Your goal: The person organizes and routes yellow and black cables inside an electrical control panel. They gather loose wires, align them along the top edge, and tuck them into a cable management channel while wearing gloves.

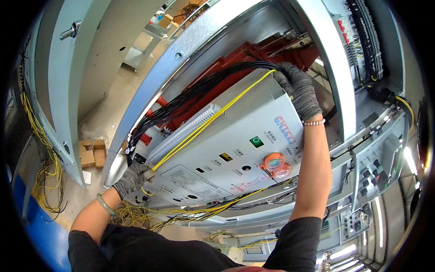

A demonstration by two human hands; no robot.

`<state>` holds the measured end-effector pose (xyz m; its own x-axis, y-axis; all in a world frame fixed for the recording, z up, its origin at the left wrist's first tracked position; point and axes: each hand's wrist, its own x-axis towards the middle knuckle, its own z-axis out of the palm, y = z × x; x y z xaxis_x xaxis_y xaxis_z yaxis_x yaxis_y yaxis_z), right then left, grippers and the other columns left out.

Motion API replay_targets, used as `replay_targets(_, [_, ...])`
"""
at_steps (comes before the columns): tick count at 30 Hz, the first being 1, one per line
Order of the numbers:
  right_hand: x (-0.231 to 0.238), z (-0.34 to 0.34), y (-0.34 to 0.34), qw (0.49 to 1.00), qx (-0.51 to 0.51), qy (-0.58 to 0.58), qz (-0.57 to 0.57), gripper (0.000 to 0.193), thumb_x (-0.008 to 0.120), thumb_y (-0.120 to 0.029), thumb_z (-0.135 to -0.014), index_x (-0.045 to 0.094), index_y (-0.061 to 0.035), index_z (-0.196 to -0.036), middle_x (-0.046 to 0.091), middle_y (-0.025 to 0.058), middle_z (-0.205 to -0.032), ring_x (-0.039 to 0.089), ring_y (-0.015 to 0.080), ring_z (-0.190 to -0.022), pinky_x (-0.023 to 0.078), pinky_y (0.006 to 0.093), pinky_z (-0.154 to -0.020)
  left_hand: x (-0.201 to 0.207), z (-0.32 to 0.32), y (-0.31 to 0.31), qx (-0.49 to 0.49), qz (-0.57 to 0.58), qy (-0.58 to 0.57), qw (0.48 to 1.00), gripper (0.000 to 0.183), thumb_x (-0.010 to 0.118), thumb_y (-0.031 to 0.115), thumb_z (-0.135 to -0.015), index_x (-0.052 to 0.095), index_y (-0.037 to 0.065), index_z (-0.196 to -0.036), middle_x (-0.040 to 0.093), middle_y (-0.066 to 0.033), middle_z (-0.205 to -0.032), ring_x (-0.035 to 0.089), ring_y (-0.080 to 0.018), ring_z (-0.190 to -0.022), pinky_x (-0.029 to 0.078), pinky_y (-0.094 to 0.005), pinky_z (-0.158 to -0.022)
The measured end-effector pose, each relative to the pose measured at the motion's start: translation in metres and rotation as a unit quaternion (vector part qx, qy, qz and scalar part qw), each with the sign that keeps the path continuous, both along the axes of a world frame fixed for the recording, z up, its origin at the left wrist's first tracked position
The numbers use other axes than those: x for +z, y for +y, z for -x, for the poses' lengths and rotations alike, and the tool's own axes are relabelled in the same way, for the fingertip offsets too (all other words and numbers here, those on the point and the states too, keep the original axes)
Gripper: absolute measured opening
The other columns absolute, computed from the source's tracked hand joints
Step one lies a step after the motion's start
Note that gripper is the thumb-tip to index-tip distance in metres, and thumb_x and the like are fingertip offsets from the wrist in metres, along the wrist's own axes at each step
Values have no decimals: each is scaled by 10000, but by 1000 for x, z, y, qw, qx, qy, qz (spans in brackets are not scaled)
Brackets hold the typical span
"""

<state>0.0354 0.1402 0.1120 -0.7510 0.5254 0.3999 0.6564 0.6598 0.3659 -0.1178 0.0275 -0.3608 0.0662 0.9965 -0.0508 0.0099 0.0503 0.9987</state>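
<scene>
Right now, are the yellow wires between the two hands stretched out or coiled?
Stretched out: the yellow wires run nearly straight across the grey panel, from the left hand to the right hand, without loops.

**Pale grey panel (244,124), yellow wires (204,130), black wires (195,88)**

The panel bears a logo (284,130) striped red and blue, a green switch (256,142), a yellow-and-black label (225,157) and translucent orange discs (274,163). Beyond it are deep red parts (219,68) and a whitish slotted duct (186,132). The left hand (132,180) and right hand (300,93) wear mottled grey gloves; above them, a green bangle (105,205), pale beads (314,122) and black sleeves (297,238).
</scene>
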Motion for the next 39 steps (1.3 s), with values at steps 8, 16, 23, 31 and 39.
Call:
replay_targets(8, [-1, -6, 7, 1000, 3, -5, 7, 275, 589, -185, -879, 605, 10, -1071, 639, 211, -966, 630, 319, -897, 487, 360, -810, 6, 1, -5, 69, -137, 158, 976, 264, 637, 246, -791, 656, 91, -1003, 649, -145, -837, 625, -296, -782, 496, -385, -737])
replay_targets(16, [-4, -6, 14, 999, 18, 15, 27, 280, 573, -203, -897, 607, 6, -1080, 652, 193, -971, 636, 282, -879, 491, 347, -798, 131, 19, -3, 44, -310, 110, 943, 539, 708, 202, -743, 482, 49, -1208, 627, -101, -921, 628, -239, -861, 492, -351, -782])
replay_targets(23, [-2, -13, 17, 999, 27, 7, 22, 283, 576, -206, -898, 613, -6, -1094, 653, 180, -995, 630, 277, -890, 481, 339, -824, 249, 28, 38, -50, -406, 36, 912, 540, 650, 239, -833, 453, 57, -1302, 618, -127, -1015, 592, -197, -985, 468, -341, -877])
replay_targets(31, [4, -28, 32, 981, 63, 60, 174, 341, 506, -69, -878, 544, -11, -1212, 583, 120, -1193, 544, 207, -1102, 413, 307, -979, 309, 9, 74, 86, -516, 242, 817, 458, 624, 265, -802, 550, 101, -1223, 642, -135, -1022, 616, -256, -970, 473, -381, -879])
replay_targets(39, [32, -33, 57, 986, -41, 29, 160, 446, 401, -215, -953, 438, 17, -1332, 512, 134, -1305, 484, 226, -1200, 352, 327, -1042, 324, 10, 80, 67, -517, 224, 823, 425, 642, 202, -752, 623, 138, -1172, 675, -94, -1029, 637, -249, -926, 490, -353, -857])
